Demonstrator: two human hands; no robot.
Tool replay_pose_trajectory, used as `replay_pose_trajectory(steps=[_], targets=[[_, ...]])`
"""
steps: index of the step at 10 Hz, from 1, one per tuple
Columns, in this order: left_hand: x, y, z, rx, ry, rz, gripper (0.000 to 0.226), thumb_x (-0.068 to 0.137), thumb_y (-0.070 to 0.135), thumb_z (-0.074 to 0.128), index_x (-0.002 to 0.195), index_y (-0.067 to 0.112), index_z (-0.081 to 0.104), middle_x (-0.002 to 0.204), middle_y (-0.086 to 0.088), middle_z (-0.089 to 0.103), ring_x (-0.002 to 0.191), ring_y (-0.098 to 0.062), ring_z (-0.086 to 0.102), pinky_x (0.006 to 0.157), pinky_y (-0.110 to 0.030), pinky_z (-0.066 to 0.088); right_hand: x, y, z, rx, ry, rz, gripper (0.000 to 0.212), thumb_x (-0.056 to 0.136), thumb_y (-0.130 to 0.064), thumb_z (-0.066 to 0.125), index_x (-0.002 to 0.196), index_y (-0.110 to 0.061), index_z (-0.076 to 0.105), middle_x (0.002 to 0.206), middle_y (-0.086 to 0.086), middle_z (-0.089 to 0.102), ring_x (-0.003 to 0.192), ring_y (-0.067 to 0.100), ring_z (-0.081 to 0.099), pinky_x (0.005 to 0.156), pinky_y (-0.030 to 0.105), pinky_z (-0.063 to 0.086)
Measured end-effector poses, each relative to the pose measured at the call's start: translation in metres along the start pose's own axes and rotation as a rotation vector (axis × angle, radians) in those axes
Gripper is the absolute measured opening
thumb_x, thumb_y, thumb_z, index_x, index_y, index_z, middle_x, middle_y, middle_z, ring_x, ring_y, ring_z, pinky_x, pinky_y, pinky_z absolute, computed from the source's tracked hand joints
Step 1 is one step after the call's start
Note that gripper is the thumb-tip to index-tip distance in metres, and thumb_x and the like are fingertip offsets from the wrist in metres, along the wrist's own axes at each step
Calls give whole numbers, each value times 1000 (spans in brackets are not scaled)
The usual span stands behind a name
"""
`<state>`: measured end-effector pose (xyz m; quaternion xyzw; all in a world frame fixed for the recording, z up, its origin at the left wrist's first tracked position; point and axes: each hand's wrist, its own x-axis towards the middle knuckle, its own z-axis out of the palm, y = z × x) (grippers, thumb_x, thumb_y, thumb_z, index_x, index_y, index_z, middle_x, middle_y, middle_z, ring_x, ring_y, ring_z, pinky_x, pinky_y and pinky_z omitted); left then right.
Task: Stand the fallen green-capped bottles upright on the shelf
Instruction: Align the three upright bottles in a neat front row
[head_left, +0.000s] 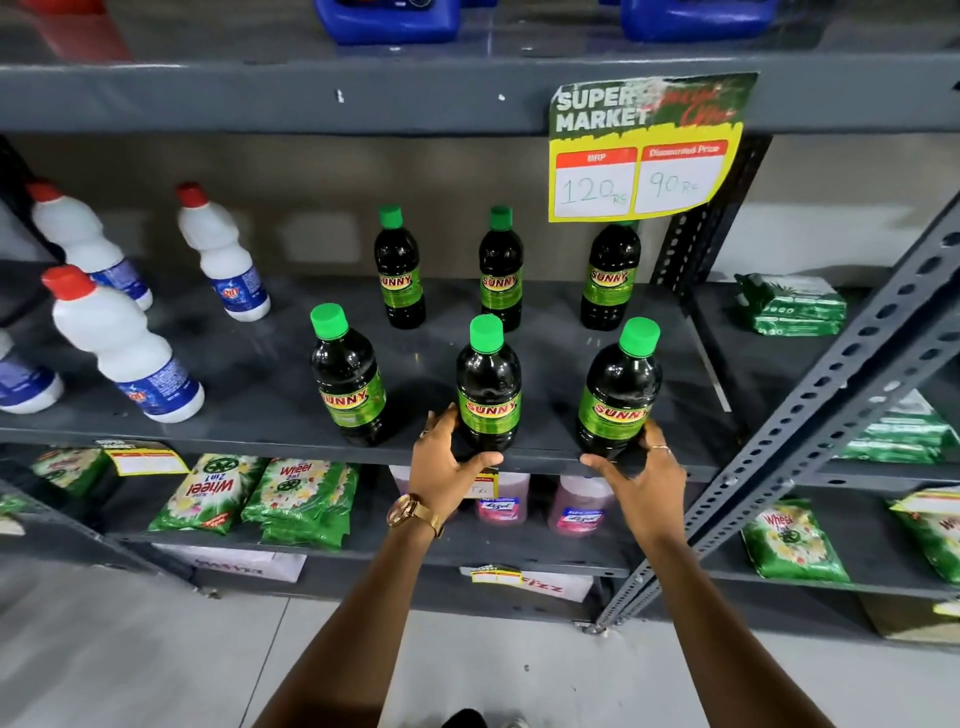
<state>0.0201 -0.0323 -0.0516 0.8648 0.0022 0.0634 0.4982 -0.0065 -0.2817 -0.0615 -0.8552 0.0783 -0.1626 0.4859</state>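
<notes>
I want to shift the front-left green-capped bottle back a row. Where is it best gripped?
Wrap the lower body of the front-left green-capped bottle at the label band, from the shelf's open front. It stands upright near the edge, widest there, untouched by either hand; its neck is narrow.

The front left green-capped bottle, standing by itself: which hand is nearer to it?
Left. The left hand grips the middle front bottle, right beside the front left bottle; the right hand holds the far-right front bottle.

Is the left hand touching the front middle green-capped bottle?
Touching. The head view shows the left hand wrapped around the base of the front middle bottle, thumb across its front and fingers against its left side.
</notes>
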Motion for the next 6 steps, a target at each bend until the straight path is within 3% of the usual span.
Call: replay_pose_trajectory(steps=[2,3,4,5,6], targets=[[-4,5,0,56,-37,-31,75,62,53,76,126,20,53,127,-5,63,134,-27,40,111,-42,36,1,0,-4,-8,7,2,84,66,-38,86,136,-9,48,125,14,65,116,29,59,98,37,45],[-4,4,1,63,-48,-25,77,60,59,73,124,22,53,125,-1,65,132,-22,43,108,-28,30,-2,-2,-4,14,8,6,85,68,-37,85,138,-9,47,128,14,63,119,30,57,100,38,44],[-4,6,1,72,-54,-50,75,59,59,72,122,24,54,123,1,66,128,-19,47,102,-24,30,-4,-5,-4,16,0,18,86,68,-34,85,140,-9,45,130,14,62,121,29,56,100,36,43],[-8,18,-8,106,-84,-48,74,62,49,77,125,23,50,126,-2,63,123,-19,52,96,-23,36,-7,-20,-10,70,-1,46,101,64,-29,88,148,-10,34,142,15,52,131,30,47,107,37,37],[-14,22,-13,85,-111,-8,94,65,43,80,141,19,31,142,-7,50,133,-23,42,107,-35,38,-25,-30,-15,115,108,69,113,62,-37,88,152,-12,24,153,12,37,140,26,36,113,35,28]])
